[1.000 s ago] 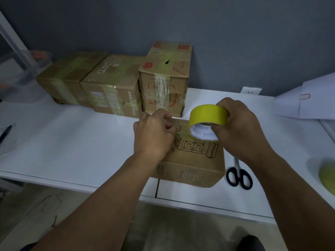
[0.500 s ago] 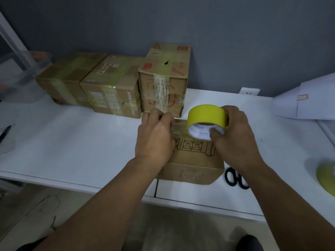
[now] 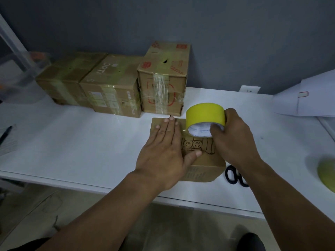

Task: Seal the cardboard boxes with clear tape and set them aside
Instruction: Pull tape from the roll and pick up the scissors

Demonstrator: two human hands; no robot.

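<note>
A small cardboard box (image 3: 203, 163) with a power-strip drawing lies on the white table (image 3: 81, 142) near its front edge. My left hand (image 3: 165, 153) lies flat on the box top with straight fingers, pressing it. My right hand (image 3: 232, 140) grips a yellow tape roll (image 3: 204, 115) held just above the far right part of the box, thumb in the roll's core. A strip of tape runs from the roll under my left fingers. Three taped cardboard boxes (image 3: 112, 87) stand in a row against the back wall.
Black-handled scissors (image 3: 235, 175) lie on the table right of the box, partly under my right wrist. A second yellowish tape roll (image 3: 327, 173) sits at the right edge. White paper (image 3: 308, 98) lies at the back right. A clear plastic bin (image 3: 20, 77) stands at the far left.
My left hand went from curled, pinching the tape end, to flat on the box top. The right hand has kept the roll in about the same place.
</note>
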